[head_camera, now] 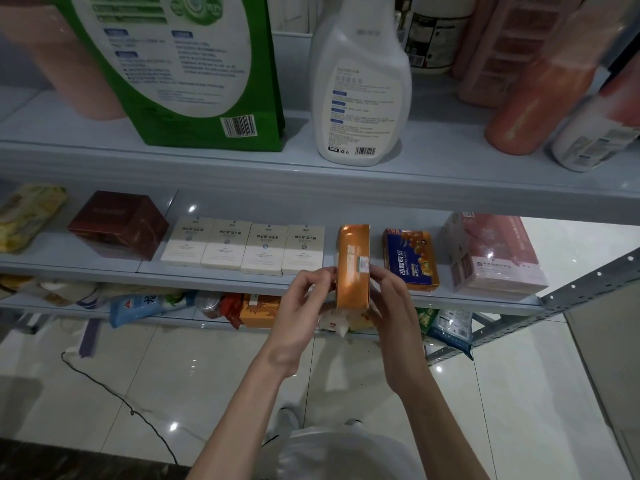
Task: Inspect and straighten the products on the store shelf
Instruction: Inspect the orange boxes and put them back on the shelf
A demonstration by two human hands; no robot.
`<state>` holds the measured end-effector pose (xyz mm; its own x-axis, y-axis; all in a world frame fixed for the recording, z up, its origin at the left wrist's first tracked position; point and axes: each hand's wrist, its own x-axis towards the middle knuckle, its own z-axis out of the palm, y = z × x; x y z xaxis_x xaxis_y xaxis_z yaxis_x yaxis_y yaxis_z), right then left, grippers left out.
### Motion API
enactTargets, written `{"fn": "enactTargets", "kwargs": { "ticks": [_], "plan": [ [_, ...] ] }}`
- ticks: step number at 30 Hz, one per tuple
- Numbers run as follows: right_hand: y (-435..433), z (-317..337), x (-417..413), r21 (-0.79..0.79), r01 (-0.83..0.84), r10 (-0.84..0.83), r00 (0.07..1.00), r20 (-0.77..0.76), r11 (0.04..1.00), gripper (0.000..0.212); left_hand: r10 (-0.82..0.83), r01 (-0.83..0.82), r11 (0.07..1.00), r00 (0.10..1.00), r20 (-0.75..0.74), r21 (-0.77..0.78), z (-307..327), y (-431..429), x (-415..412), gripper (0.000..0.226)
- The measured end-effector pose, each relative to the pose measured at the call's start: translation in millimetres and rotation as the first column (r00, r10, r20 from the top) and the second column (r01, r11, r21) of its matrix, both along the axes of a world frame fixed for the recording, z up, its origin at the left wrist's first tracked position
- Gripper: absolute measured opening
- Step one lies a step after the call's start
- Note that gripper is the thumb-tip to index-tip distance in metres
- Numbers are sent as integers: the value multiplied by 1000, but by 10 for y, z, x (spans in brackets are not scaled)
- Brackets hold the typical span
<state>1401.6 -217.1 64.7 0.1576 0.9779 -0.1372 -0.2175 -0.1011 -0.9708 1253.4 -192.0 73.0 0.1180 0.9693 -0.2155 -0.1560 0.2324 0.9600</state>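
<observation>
While gripped from both sides, the orange box (353, 268) stands on edge at the front lip of the middle shelf (207, 277), long axis running front-to-back.
Narrow face up, with a small label patch towards the near end; the near end overhangs the lip. It sits in the gap between the row of white boxes (242, 249) and the blue box (410, 259). Left hand (301, 304) pinches the near-left edge with curled fingers; right hand (394, 303) clasps the right side. Both are equally near. Judgement: seating it needs a straight push along the axis.
</observation>
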Motion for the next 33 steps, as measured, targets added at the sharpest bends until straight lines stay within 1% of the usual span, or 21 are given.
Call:
{"fn": "enactTargets", "kwargs": {
  "ticks": [3, 5, 11, 17, 24, 28, 30, 33],
  "plan": [
    [17, 28, -15, 8, -8, 7, 999, 36, 1000, 42, -9, 11, 999, 999, -36, 46, -10, 3, -9, 34],
    [14, 29, -21, 24, -33, 31, 997, 73, 999, 44, -48, 50, 997, 999, -24, 58, 2, 9, -17, 39],
    [-13, 25, -15, 16, -33, 33, 999, 4, 999, 43, -61, 60, 996, 998, 14, 60, 2, 4, -37, 41],
    [-2, 39, -25, 12, -39, 39, 999, -9, 999, 44, -59, 58, 996, 998, 10, 63, -8, 15, -44, 40],
    [-11, 34, -39, 38, -77, 73, 992, 99, 996, 47, -4, 4, 1000, 996, 85, 5, -19, 17, -29, 30],
    [-9, 25, -53, 47, -84, 78, 991, 111, 995, 40, 17, -16, 1000, 995, 98, -14, -32, 16, -42, 28],
    [-16, 23, -58, 64, -73, 66, 992, 104, 995, 36, 5, -5, 1000, 996, 86, -5, -23, 22, -39, 33],
    [-24, -26, -38, 54, -51, 47, 996, 70, 997, 39, -18, 18, 1000, 999, 50, 1, 2, 11, -13, 43]
  ]
}}
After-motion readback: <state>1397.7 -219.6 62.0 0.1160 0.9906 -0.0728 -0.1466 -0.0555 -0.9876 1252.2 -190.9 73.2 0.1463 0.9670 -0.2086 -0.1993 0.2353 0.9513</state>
